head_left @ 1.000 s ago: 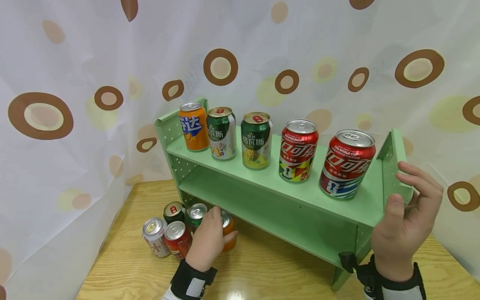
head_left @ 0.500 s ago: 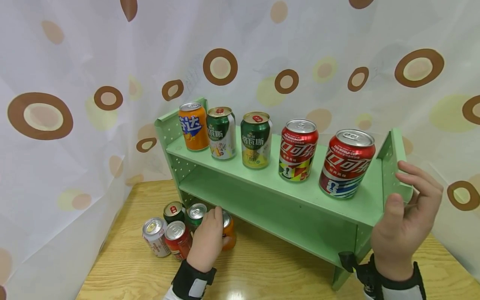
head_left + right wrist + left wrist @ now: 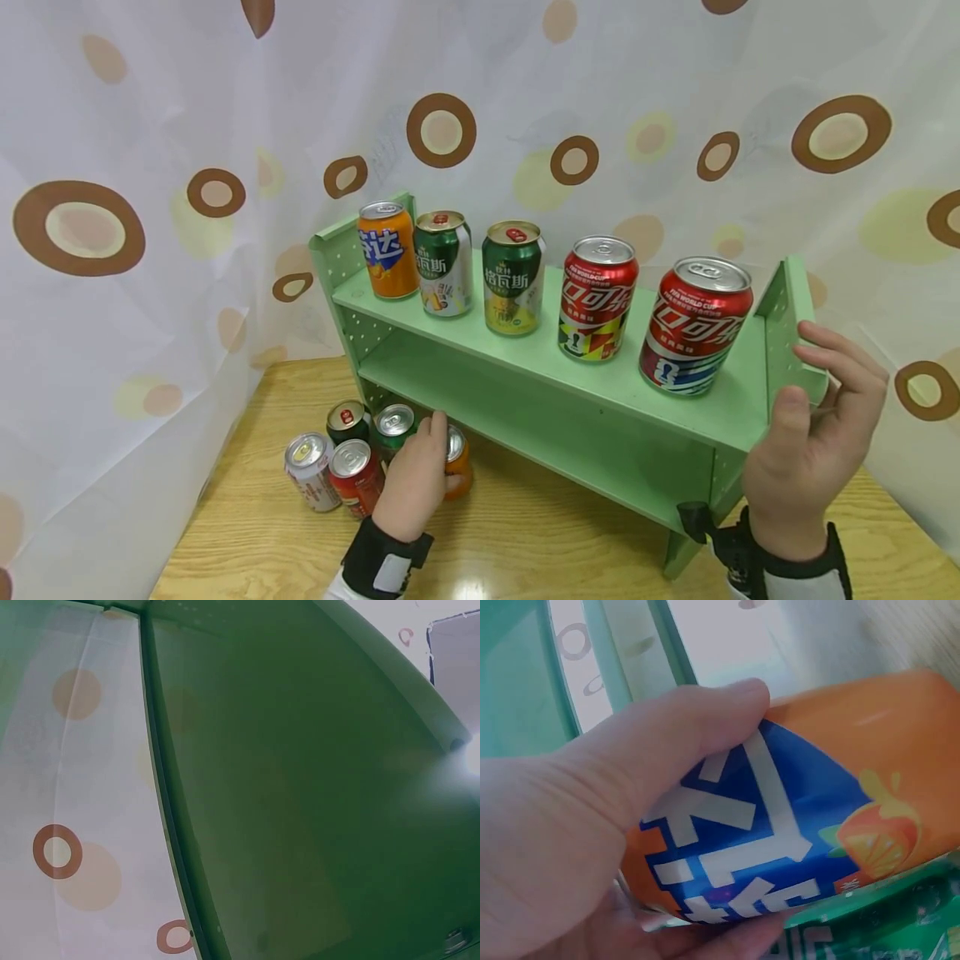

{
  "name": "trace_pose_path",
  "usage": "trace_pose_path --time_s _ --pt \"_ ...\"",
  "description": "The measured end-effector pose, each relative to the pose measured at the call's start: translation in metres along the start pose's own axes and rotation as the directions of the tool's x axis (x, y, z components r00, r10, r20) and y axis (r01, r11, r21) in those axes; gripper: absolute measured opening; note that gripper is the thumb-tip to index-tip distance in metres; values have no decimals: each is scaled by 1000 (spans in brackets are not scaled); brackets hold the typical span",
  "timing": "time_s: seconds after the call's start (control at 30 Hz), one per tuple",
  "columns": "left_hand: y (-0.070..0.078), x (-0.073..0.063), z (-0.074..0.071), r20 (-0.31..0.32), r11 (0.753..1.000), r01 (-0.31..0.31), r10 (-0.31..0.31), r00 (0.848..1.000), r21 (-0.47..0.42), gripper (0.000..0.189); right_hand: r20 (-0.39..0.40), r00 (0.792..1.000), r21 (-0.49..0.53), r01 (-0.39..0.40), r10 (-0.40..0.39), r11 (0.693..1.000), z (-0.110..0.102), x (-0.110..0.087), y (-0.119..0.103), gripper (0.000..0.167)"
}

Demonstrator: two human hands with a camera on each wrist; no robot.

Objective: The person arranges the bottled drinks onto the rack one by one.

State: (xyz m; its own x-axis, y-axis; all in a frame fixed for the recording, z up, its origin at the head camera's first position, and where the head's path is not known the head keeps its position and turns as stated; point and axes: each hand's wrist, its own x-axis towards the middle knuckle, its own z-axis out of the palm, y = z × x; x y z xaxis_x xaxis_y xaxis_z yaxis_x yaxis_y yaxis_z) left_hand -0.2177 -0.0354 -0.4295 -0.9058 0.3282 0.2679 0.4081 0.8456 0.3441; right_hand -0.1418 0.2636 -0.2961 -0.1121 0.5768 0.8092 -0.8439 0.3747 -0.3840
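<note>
My left hand (image 3: 412,483) grips an orange soda can (image 3: 832,787) with a blue label, standing on the table. In the left wrist view the thumb lies across one side and fingers show on the opposite side. From the head view the can is partly hidden behind the hand. Touching it is a green can (image 3: 394,422). My right hand (image 3: 813,442) holds the right end panel of a green two-tier shelf (image 3: 525,417), fingers bent over the panel and thumb in front. The right wrist view shows green shelf surface (image 3: 277,787), with no fingers visible.
Along the upper tier stand an orange can (image 3: 390,262), two green kvass cans (image 3: 512,287) and two red cola cans (image 3: 596,308). On the table at left are a white can (image 3: 311,479), a red can (image 3: 357,483) and a dark green can (image 3: 348,421). A patterned curtain (image 3: 300,83) hangs behind.
My left thumb has closed in against the orange can, having stood out from it a second ago. The right hand has stayed at the shelf's end panel.
</note>
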Motion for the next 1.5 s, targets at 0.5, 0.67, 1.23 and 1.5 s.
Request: trace_pose_path --time_s 0.5,0.67,1.23,1.5 --pt "-2 0 -15 49 981 -48 58 997 -189 71 -1 1000 29 4 -4 1000 0 0 1 36" --pt "5 -1 -33 39 973 -38 49 998 -227 65 4 1000 35 -1 1 999 0 -1 1 34" --pt "42 6 -77 -70 948 -99 82 994 -301 72 27 1000 11 -5 5 1000 -4 1 4 34" --pt "54 14 -77 -94 936 -120 94 991 -330 72 27 1000 22 -8 7 1000 -4 1 3 32"
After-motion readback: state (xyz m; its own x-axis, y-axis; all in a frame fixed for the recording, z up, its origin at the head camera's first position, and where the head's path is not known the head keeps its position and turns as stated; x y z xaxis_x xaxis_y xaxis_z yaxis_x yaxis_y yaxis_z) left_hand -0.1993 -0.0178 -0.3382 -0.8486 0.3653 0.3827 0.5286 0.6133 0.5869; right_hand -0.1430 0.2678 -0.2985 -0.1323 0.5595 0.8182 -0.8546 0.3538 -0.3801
